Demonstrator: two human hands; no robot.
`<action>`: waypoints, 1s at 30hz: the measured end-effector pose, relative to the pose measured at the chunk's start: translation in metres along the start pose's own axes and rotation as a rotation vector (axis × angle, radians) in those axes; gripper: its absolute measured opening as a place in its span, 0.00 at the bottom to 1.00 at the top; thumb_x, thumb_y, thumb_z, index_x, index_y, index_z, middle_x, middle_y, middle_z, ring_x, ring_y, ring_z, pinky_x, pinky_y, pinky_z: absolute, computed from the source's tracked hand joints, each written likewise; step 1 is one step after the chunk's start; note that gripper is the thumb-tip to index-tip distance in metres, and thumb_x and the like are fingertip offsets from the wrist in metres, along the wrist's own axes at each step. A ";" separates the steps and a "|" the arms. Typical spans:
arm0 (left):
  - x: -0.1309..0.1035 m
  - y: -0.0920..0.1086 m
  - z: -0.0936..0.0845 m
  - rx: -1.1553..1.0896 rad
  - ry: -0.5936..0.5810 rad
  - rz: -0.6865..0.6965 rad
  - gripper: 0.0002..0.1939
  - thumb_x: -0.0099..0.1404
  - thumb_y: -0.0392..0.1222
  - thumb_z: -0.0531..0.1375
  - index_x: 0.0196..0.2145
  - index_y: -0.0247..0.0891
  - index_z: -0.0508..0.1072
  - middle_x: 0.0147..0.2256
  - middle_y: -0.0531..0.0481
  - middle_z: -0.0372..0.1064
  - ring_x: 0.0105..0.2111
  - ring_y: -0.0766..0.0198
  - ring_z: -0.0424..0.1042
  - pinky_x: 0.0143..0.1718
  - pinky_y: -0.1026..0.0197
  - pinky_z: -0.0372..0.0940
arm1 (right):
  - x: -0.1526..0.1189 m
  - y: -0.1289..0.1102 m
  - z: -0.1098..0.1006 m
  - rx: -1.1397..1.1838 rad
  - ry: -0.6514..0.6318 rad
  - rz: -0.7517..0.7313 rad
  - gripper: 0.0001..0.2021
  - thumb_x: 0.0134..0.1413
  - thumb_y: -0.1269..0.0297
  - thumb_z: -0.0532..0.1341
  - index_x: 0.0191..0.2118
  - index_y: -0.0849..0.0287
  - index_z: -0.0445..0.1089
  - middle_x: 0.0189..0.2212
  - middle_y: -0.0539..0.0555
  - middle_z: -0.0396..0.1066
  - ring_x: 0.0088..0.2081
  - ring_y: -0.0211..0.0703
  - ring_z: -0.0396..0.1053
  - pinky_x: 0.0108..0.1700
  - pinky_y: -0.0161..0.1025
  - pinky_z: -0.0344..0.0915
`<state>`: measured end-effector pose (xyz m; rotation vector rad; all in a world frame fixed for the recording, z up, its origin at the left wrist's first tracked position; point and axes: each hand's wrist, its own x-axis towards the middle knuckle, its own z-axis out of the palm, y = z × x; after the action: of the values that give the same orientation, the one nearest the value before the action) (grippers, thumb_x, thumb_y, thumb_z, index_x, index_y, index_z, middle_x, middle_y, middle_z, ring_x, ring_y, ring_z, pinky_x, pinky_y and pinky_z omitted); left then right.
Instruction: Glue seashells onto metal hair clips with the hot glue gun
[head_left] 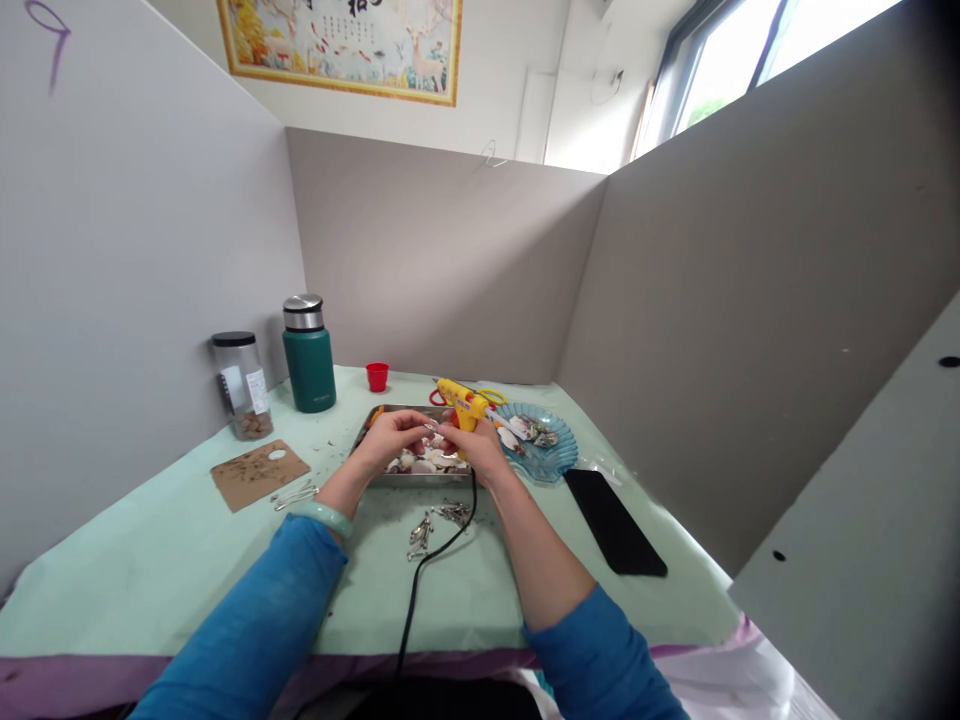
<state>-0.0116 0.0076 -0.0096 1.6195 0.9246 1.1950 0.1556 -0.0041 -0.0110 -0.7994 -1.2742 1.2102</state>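
Gripping the yellow glue gun [463, 404] in my right hand [480, 450], I have my fingers clenched round its handle, the nozzle pointing left toward my left hand [391, 436]. My left hand is pinched on a small pale piece [430, 428] just at the nozzle tip; it is too small for me to tell exactly what it is. Both hands hover over the metal tray [367, 427], which sits on the tabletop [150, 570] and holds a scatter of shells [424, 463]. From the gun a black cord [420, 580] runs back toward me across the tabletop and over its near edge. Just in front of the tray lies a small heap of metal clips [421, 533], and a few more clips [294, 495] lie to the left beside a brown card [257, 473]. Right of the tray, touching my right hand's side, stands a blue glass dish [559, 455] with more shells in it, and a black flat slab [613, 520] lies nearer me. Farther back on the left are a clear jar [240, 385], a green flask [308, 355] and a small red cup [377, 376]. A green bangle [324, 515] sits on my left wrist.
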 end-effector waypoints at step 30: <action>0.008 -0.015 -0.026 0.087 0.438 -0.022 0.19 0.47 0.51 0.65 0.33 0.34 0.75 0.23 0.52 0.71 0.17 0.69 0.64 0.19 0.67 0.58 | -0.008 -0.008 -0.007 -0.172 -0.275 0.071 0.22 0.47 0.45 0.62 0.30 0.64 0.71 0.25 0.55 0.74 0.16 0.31 0.64 0.16 0.28 0.57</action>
<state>-0.0352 0.0258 -0.0173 1.4321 1.2783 1.5461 0.1655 -0.0122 -0.0067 -0.8271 -1.6027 1.3127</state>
